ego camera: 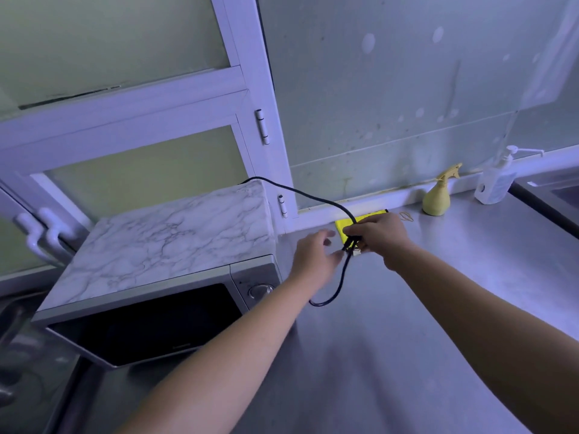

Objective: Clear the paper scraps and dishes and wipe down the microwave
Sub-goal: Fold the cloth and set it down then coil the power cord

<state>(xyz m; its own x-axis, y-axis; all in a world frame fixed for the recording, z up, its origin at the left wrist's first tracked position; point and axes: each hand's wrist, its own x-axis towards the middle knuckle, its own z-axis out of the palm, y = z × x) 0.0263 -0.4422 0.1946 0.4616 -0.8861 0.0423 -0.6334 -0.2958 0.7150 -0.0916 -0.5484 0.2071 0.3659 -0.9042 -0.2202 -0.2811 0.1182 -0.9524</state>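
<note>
Bundling up the black power cord (326,200) by the look of it, so probably tidying around the microwave (163,277) before any wiping gets going. Right hand (380,234) pinched shut on a folded bunch of cord, with the plug seemingly tucked in there too, hard to tell. Left hand (316,256) just beside it, fingers loosely apart, touching or nearly touching the bundle. Cord runs back over the marble-look top of the microwave, with one loop drooping onto the steel counter (407,339). Yellow cloth (365,221) lying flat right behind the hands by the wall, spray bottle (438,195) further along. No scraps or dishes in sight. Next up, likely: park the cord somewhere out of the way, then grab cloth and spray.
</note>
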